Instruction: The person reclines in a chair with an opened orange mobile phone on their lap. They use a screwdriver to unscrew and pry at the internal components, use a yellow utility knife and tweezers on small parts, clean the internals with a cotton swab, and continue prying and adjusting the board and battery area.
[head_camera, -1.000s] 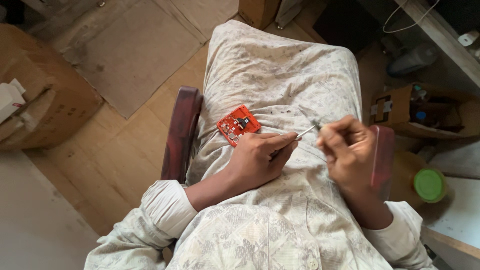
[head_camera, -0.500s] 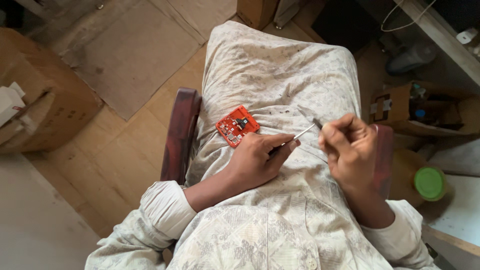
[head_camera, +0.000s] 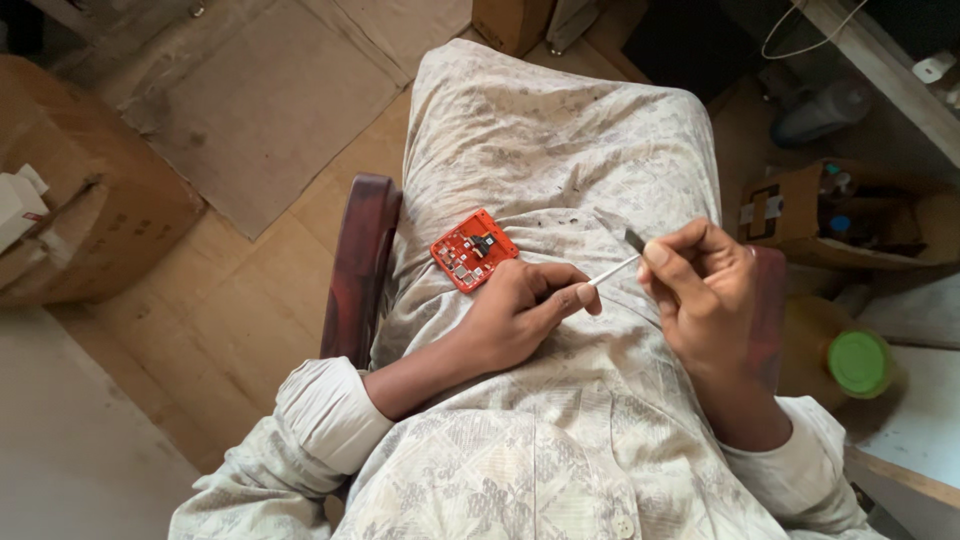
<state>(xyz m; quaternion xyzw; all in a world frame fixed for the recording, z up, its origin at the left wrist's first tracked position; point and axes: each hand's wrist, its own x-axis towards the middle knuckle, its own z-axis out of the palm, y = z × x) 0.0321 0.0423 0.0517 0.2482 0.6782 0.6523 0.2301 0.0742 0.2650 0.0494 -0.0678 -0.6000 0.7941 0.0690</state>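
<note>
While you sit with the red circuit board resting on your lap at centre frame, no tool touches it yet. Your left hand lies just below and right of the board, thumb and forefinger pinching one end of a thin white stick. Your right hand, right of centre, pinches the other end, where a small grey tip shows; its remaining fingers are curled. Judged from this, preparation of the stick is under way and work on the board remains.
</note>
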